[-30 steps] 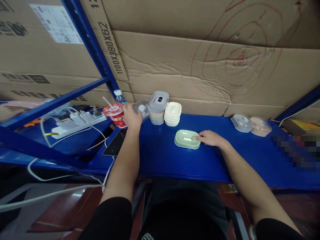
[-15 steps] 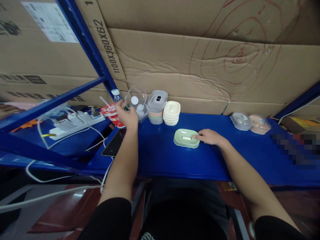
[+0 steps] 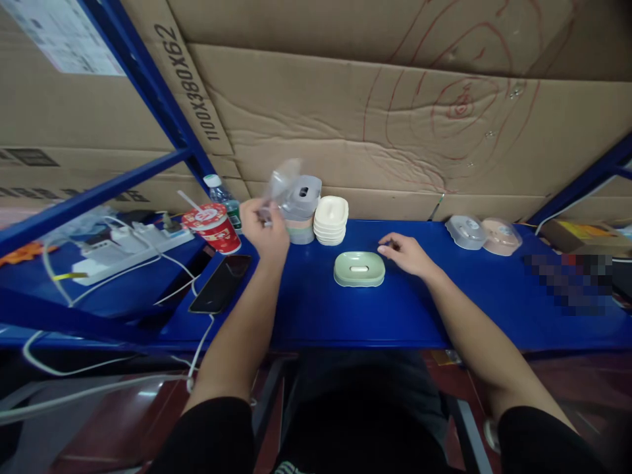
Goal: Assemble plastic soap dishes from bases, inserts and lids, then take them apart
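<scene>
My left hand (image 3: 266, 230) is raised at the back left of the blue table, closed on a clear plastic lid (image 3: 285, 179). The lid is tilted and smeared by motion, in front of a stack of grey, peach and green dishes (image 3: 301, 232). A pale green soap dish (image 3: 359, 282) with a white oblong piece in its middle lies flat on the table. Just right of it hovers my right hand (image 3: 405, 255), fingers apart and holding nothing. Cream-coloured dishes (image 3: 330, 224) stand in a stack behind the green one.
Left of my left hand are a red paper cup (image 3: 220, 232) with a straw, a water bottle (image 3: 221, 193) and a phone (image 3: 220, 284). A power strip (image 3: 133, 253) with cables lies further left. Two lidded dishes, grey (image 3: 465, 232) and peach (image 3: 501, 238), sit at the back right.
My left hand has lifted the clear lid up from beside the dish stack and moved right. My right hand has let go of the green soap dish.
</scene>
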`<action>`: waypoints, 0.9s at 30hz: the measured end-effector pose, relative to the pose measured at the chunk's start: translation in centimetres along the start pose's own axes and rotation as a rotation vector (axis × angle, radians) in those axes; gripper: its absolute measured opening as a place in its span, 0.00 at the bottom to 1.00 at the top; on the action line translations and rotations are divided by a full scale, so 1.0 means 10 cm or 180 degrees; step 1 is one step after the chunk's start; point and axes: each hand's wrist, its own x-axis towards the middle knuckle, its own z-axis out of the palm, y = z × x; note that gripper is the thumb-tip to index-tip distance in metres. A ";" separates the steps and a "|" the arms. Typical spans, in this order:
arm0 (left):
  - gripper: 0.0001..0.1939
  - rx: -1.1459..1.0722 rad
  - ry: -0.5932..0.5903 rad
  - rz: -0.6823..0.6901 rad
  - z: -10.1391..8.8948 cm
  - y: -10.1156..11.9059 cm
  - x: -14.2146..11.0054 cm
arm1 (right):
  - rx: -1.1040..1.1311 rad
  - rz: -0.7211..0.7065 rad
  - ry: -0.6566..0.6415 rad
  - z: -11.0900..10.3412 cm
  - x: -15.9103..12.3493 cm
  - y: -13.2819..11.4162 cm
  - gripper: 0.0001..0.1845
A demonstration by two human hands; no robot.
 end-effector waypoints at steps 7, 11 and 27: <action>0.09 -0.0066 -0.1386 0.2037 0.15 0.53 -0.54 | 0.2238 -0.0137 -0.0253 0.00 -0.03 -0.15 0.49; 0.10 0.0166 -0.2192 0.1869 0.16 0.62 -0.57 | 0.2099 0.0232 -0.0296 0.00 -0.02 -0.14 0.37; 0.50 0.0402 -0.4430 0.0891 0.03 0.73 -0.48 | 0.0862 0.0181 -0.0089 0.34 0.08 0.09 0.31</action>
